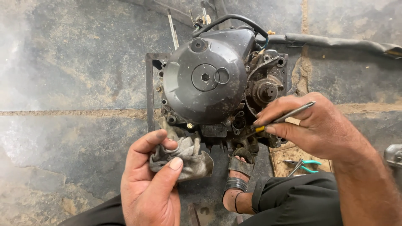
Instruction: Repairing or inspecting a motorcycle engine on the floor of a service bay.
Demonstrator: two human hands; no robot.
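Grey rag [184, 157] bunched in left grip [153, 184]; thin tool [284, 117] pinched in right grip [310, 125].

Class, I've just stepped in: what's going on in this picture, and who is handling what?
A person crouches over a grimy engine block standing on a stone floor. The left hand grips a dirty grey rag beside the engine's lower edge. The right hand holds a slim metal tool, its tip at the engine's right side. Teal-handled pliers lie on the floor near a sandalled foot.
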